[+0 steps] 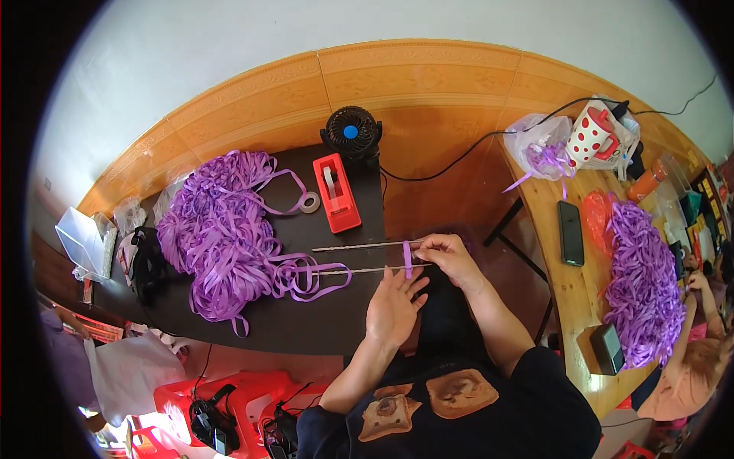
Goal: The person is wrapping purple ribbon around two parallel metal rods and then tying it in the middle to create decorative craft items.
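Observation:
Two thin twisted metal rods [355, 247] stick out side by side over the dark table, pointing left. A short band of purple ribbon [407, 258] spans both rods near my hands. My right hand [453, 262] pinches at the ribbon beside the rods; its fingertips partly hide what they grip. Below the lower rod, my left hand [393, 310] is turned palm up with fingers apart, its fingertips close to the ribbon band. Loose loops from a big heap of purple ribbon [222, 237] reach the rods' left ends.
On the dark table [306, 329] stand a red tape dispenser [336, 195], a tape roll [309, 202] and a black fan [352, 131]. A wooden table [562, 294] at right bears a phone [570, 233], more ribbon [646, 287] and a spotted cup [590, 139]. Another person [692, 367] sits there.

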Demonstrator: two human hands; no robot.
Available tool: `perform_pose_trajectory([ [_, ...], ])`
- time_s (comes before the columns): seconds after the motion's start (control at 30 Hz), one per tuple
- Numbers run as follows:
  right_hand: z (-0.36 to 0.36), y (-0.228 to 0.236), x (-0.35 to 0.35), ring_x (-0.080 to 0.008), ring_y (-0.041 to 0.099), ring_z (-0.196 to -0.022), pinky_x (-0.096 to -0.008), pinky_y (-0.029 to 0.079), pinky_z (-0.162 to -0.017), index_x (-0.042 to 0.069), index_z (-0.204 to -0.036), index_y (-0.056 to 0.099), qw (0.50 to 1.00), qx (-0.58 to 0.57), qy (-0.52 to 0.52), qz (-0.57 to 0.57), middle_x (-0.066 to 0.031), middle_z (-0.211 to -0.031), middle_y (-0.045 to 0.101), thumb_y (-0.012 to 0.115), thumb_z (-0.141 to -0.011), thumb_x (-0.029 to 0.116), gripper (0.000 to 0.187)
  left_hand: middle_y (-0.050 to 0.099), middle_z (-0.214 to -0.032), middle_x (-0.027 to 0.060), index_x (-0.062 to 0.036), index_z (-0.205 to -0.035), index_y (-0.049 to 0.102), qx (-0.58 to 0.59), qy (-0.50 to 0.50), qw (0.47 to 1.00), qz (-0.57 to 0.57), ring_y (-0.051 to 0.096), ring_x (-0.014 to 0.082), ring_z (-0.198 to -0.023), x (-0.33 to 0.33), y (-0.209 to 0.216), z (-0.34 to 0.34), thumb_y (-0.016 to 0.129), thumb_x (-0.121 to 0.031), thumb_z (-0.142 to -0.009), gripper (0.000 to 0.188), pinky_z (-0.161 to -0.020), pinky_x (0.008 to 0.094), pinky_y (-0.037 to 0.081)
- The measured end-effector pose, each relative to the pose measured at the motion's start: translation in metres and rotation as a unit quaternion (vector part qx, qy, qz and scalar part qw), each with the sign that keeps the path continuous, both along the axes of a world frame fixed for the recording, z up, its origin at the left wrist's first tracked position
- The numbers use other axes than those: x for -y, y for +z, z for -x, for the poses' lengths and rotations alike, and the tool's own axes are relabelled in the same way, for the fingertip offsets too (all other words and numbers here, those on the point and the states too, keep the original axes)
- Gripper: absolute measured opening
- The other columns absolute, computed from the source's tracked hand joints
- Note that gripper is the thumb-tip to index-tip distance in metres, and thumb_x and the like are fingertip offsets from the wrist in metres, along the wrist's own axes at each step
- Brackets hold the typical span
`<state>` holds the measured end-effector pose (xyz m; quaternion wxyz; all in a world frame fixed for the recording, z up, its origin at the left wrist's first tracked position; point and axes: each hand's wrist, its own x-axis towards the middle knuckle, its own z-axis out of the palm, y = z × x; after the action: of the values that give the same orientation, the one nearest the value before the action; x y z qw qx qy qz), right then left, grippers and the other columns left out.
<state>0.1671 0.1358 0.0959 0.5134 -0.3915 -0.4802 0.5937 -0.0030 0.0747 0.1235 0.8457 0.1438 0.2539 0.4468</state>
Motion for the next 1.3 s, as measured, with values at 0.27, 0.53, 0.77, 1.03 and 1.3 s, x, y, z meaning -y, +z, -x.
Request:
perform_pose_trajectory([
  [0.27,0.0,-0.006,0.01,-0.015,0.061,-0.093,-0.029,0.046,-0.087,-0.003,-0.102,0.066,1.0,0.018,-0.006,-0.019,-0.0097,-0.103,0.066,0.06,-0.082,-0.001,0.021,0.047,-0.127,0.0081,-0.0054,-0.13,0.043,-0.005,0.006,1.0,0.011,0.042,0.0233,-0.118,0.0,0.003,0.0,0.036,-0.049,-0.096,0.056,-0.097,0.0383,0.029],
  [0.53,-0.002,-0.028,0.001,-0.0224,0.063,-0.094,-0.034,0.047,-0.09,-0.006,-0.106,0.063,0.979,-0.122,0.054,0.154,-0.0149,-0.105,0.066,0.055,-0.085,0.005,0.025,0.05,-0.125,0.007,-0.006,-0.127,0.046,0.003,0.006,1.0,0.007,0.043,0.0231,-0.117,0.0,0.0,0.0,0.036,-0.049,-0.096,0.054,-0.096,0.0382,0.029],
  [0.77,0.003,-0.016,0.001,-0.0219,0.063,-0.09,-0.0339,0.048,-0.085,-0.007,-0.099,0.064,0.974,-0.134,0.081,0.161,-0.0149,-0.1,0.066,0.055,-0.085,0.006,0.021,0.05,-0.125,0.0067,-0.006,-0.127,0.046,0.001,0.004,1.0,-0.002,0.044,0.0226,-0.116,0.0,-0.001,0.001,0.037,-0.049,-0.096,0.054,-0.096,0.0378,0.03],
  [1.03,0.004,-0.01,0.01,-0.0178,0.063,-0.082,-0.0298,0.049,-0.076,-0.003,-0.091,0.065,0.981,-0.11,0.007,0.162,-0.0081,-0.086,0.066,0.059,-0.083,0.004,0.012,0.05,-0.124,0.0064,-0.0051,-0.127,0.046,0.0,0.006,1.0,-0.001,0.044,0.0224,-0.116,0.001,-0.002,0.001,0.036,-0.049,-0.096,0.055,-0.096,0.0377,0.03],
  [1.3,0.02,-0.009,0.017,-0.0131,0.062,-0.071,-0.0255,0.051,-0.061,-0.002,-0.086,0.061,0.999,-0.017,-0.045,0.019,-0.0071,-0.08,0.063,0.06,-0.082,-0.001,0.005,0.047,-0.126,0.0064,-0.0038,-0.128,0.044,-0.012,0.001,1.0,-0.021,0.042,0.0223,-0.118,0.0,-0.002,0.0,0.036,-0.052,-0.095,0.06,-0.097,0.0372,0.029],
])
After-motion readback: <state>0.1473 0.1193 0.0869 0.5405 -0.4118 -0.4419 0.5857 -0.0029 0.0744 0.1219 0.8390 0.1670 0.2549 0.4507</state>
